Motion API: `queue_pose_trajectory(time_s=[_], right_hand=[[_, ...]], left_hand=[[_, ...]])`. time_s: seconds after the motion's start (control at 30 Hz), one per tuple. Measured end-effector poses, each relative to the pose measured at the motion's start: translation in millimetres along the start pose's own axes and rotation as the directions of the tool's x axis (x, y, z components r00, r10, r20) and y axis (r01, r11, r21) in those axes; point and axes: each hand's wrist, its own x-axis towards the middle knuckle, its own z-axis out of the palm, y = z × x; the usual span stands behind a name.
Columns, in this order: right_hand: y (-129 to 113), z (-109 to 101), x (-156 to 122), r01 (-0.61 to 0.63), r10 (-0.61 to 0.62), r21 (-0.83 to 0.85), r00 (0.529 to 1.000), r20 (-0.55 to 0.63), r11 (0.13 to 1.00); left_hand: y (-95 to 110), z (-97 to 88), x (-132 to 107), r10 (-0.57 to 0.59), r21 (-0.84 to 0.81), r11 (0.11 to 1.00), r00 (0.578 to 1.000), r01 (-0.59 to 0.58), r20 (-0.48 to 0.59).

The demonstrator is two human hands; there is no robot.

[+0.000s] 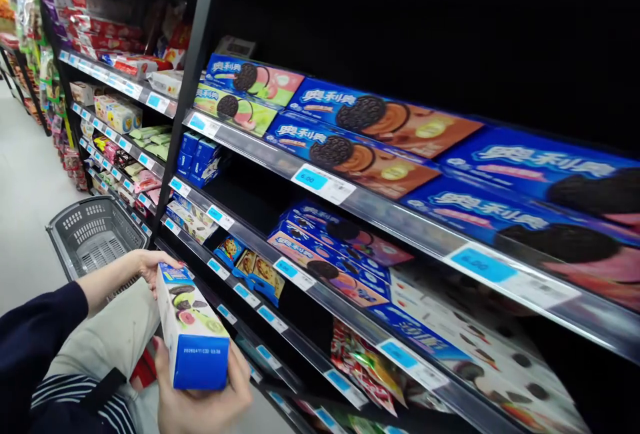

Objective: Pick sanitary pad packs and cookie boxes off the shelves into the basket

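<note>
A long box of cookies (193, 317), white and blue with cookies and green and pink fruit pictured on it, is held between both hands over my lap. Its blue end, printed with a date code, faces me. My right hand (203, 394) wraps round the near end from below, thumb on the left side and fingers on the right. At the far end, my left hand (153, 271) grips the left edge, its thumb by the top. The fingers under the box are hidden.
A grey shopping basket (95, 237) stands on the floor beyond my left hand. Shelves on the right hold blue Oreo boxes (385, 121), with snack bags (363, 361) lower down. The price-tag rail (325, 184) runs along the shelf front. An aisle floor (25, 161) lies left.
</note>
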Motion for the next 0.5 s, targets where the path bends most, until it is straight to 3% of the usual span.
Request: queue_pose_trajectory(time_s=[0.17, 0.33, 0.5], right_hand=[[-12, 10, 2, -0.014, 0.002, -0.072, 0.987, -0.159, 0.997], [-13, 11, 0, -0.036, 0.024, -0.091, 0.991, -0.13, 0.995], [-10, 12, -4, 0.029, -0.038, -0.101, 0.996, -0.087, 0.994]], left_hand=[[9, 14.5, 10, -0.077, 0.073, 0.995, 0.997, 0.075, 0.024], [7, 26.8, 9, -0.094, 0.088, 0.992, 0.996, 0.094, -0.006], [8, 37.1, 14, -0.006, 0.011, 1.0, 0.998, 0.007, -0.064]])
